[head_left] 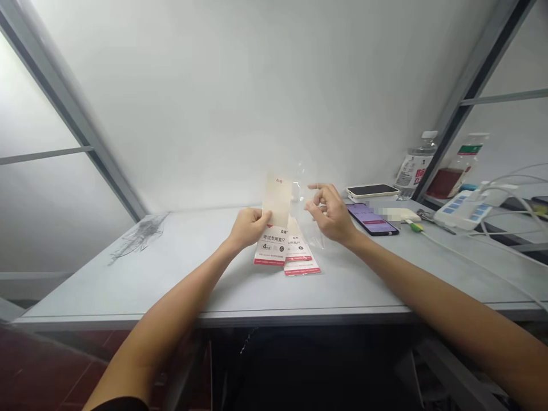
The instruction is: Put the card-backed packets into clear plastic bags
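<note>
My left hand (250, 226) is closed on a ruler-set packet (271, 245), thumb in front. The packet is held upright, with a beige upper part bearing a small red mark and a white lower part with dark print and a red band. Beside it, my right hand (331, 212) has its thumb and curled fingers at a clear plastic sleeve (302, 197), with the forefinger stretched out. The sleeve is see-through, so its edges are hard to make out. Similar packets (302, 267) lie overlapping on the desk just behind and right of the held one.
To the right lie a lit phone (372, 220), a pale-cased phone (372, 191) and a white cable (471, 257). A water bottle (417, 165), a bottle of red liquid (454, 171) and a power strip (464, 208) stand beyond. Dark scribbles (139, 234) mark the desk's left side.
</note>
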Action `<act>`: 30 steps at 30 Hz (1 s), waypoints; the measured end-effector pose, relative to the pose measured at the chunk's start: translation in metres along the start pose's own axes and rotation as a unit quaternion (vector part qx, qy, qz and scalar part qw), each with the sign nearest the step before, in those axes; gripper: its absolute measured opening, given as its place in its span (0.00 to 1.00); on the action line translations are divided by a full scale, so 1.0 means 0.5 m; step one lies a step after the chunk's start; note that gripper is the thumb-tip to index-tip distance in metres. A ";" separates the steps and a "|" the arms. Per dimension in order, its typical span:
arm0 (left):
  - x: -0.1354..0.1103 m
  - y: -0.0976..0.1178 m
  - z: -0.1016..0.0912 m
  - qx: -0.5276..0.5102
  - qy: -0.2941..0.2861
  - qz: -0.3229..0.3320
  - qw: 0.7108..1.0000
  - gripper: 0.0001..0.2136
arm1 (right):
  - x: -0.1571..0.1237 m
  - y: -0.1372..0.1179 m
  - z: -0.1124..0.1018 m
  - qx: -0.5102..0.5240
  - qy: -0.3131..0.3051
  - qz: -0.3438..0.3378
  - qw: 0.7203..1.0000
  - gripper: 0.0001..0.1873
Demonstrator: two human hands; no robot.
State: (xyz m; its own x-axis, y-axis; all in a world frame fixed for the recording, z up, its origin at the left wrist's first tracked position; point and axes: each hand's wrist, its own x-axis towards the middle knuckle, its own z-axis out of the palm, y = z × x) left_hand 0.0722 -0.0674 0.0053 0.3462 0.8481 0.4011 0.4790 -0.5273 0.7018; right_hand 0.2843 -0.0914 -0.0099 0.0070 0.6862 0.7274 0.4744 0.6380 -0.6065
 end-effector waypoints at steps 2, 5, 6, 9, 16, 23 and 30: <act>0.001 -0.002 0.000 -0.017 -0.002 -0.014 1.000 0.21 | -0.002 -0.005 0.000 0.012 -0.008 -0.006 1.000 0.10; 0.001 -0.008 0.001 -0.041 0.000 -0.002 0.999 0.19 | -0.005 -0.010 0.000 0.045 -0.026 -0.009 0.999 0.09; 0.002 -0.010 0.001 -0.044 0.006 0.010 0.999 0.18 | -0.006 -0.011 0.000 0.062 -0.032 -0.007 0.998 0.09; 0.005 -0.014 0.001 -0.043 0.024 0.037 0.998 0.15 | -0.006 -0.014 -0.001 0.110 -0.042 0.003 0.993 0.10; 0.004 -0.007 -0.001 -0.051 0.052 0.066 0.995 0.14 | 0.000 -0.007 -0.007 0.214 -0.072 0.078 0.971 0.16; 0.001 -0.007 -0.003 0.003 0.078 0.111 0.991 0.14 | 0.007 -0.004 -0.010 0.269 -0.093 0.154 0.946 0.27; -0.003 -0.012 -0.006 0.068 0.059 0.131 0.987 0.13 | 0.012 -0.013 -0.012 0.310 -0.096 0.205 0.923 0.27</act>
State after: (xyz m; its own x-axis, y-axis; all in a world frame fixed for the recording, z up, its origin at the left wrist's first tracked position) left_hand 0.0663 -0.0653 0.0023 0.3801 0.6781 0.6291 0.4921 -0.7241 0.4832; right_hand 0.2867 -0.0935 0.0006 -0.1107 0.9261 0.3606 -0.1284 0.3465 -0.9292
